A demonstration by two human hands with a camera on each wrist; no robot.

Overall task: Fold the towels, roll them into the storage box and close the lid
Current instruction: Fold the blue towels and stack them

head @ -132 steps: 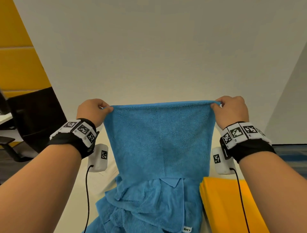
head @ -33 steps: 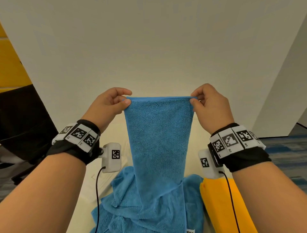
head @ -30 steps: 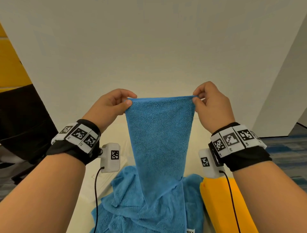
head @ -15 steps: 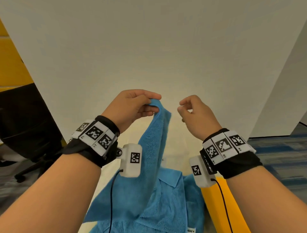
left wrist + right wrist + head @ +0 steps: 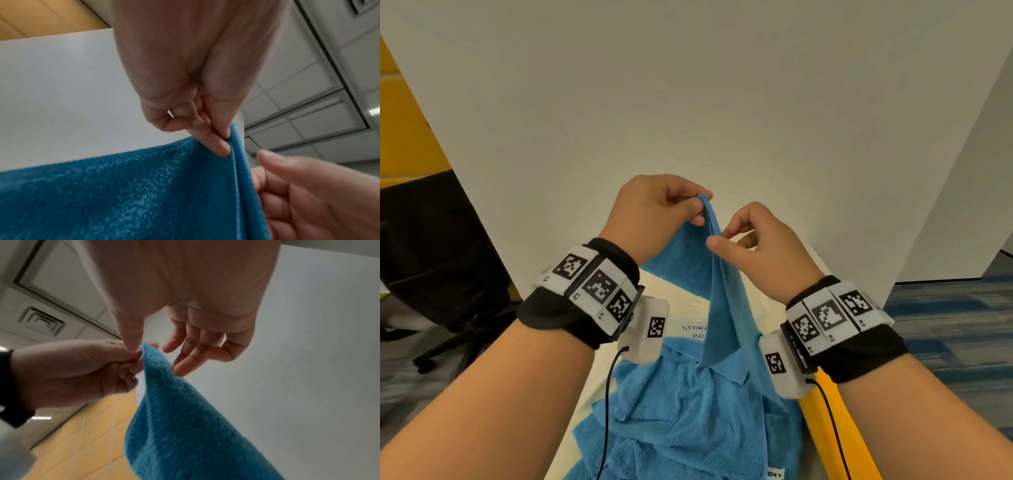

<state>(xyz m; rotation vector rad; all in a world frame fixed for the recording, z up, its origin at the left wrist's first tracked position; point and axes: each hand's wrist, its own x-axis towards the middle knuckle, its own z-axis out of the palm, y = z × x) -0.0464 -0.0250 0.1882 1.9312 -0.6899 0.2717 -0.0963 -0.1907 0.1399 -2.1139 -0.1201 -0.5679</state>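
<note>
A blue towel [image 5: 722,308] hangs from my left hand [image 5: 700,209], which pinches its top corners together between thumb and fingers [image 5: 221,146]. The cloth drops in a narrow fold onto a crumpled blue heap [image 5: 688,428] on the table. My right hand [image 5: 722,240] sits just below that pinch, thumb on one side of the hanging edge and relaxed fingers [image 5: 179,368] on the other, not closed on it. In the right wrist view the towel [image 5: 185,426] runs between them. A white surface with a handwritten label starting "STORA" [image 5: 688,330] lies behind the towel.
A folded yellow towel [image 5: 815,418] lies to the right of the blue heap. A white partition [image 5: 688,102] stands close behind the table. A black office chair [image 5: 431,257] is at the left, blue carpet [image 5: 945,325] at the right.
Both hands held the towel's top edge spread, then brought the corners together into the left hand. The right hand let go and has now come back to the hanging edge.
</note>
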